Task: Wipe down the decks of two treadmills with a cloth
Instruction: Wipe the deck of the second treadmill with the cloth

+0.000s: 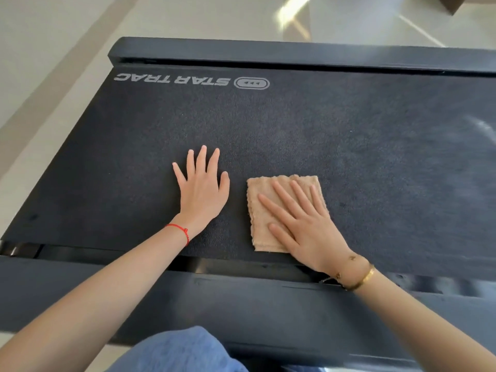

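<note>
A pale floor (67, 30) lay well beyond the left fingers (200, 159), crossed by a tan diagonal strip (48, 84) off to their left. Far beyond the right fingers (284, 194) sat a bright glare patch (294, 9) and, further right, the corner of a brown object (453, 2). A red string bracelet (180, 230) circled the wrist behind the left fingers; a gold bangle (361, 277) circled the one behind the right. Blue denim (182, 350) lay well behind both.

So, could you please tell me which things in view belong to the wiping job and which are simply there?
Part of the job:
- folded beige cloth, pressed flat by the right hand
- treadmill belt, where the left hand rests open

Just there:
- tiled floor
- red string bracelet
- gold bangle
</note>
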{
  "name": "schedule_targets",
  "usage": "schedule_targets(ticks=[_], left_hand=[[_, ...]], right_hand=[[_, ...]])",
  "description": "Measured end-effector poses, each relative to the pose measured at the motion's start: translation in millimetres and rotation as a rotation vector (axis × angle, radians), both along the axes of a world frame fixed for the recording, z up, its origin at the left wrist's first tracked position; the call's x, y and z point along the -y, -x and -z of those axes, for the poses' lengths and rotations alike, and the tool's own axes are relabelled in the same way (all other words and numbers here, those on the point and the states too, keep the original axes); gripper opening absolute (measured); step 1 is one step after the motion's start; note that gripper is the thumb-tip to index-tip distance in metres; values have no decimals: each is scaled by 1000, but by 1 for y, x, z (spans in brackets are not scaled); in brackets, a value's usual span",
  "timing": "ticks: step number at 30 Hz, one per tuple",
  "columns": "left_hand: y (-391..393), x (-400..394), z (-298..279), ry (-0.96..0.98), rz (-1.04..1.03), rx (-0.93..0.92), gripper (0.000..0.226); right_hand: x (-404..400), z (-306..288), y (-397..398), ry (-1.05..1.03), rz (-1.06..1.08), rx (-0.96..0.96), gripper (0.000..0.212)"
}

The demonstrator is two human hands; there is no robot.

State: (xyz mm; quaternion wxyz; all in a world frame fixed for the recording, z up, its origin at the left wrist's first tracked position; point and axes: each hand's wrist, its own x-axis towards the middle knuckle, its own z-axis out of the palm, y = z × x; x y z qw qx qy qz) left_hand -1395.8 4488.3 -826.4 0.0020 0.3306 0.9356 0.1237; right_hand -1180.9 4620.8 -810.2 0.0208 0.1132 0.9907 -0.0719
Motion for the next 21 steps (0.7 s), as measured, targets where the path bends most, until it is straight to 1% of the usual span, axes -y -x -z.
schedule_targets(ticks=[2,6,8,10,14,16,18,21], left_hand=[[-8,-4,-1,-2,20,17,59],[-23,-17,-2,0,97,11,59],[-28,-26,-2,-5,132,1,58],[-31,-36,-1,-17,156,-2,56],[-37,-56,-1,-35,198,17,54],[-39,-65,-3,-43,223,31,54],[-41,-72,-5,-37,245,35,54],[-45,-79,-7,-36,257,52,54]], right_hand=[[-15,0,-8,-8,83,10,57],[-52,-3,4,-8,364,41,60],[-53,-5,13,-18,434,53,58],[-36,-4,11,-21,390,59,57],[13,-4,-24,17,188,55,56],[18,-5,-40,53,157,48,56],[10,-6,-55,67,198,43,56],[-22,-5,-71,29,379,40,56]])
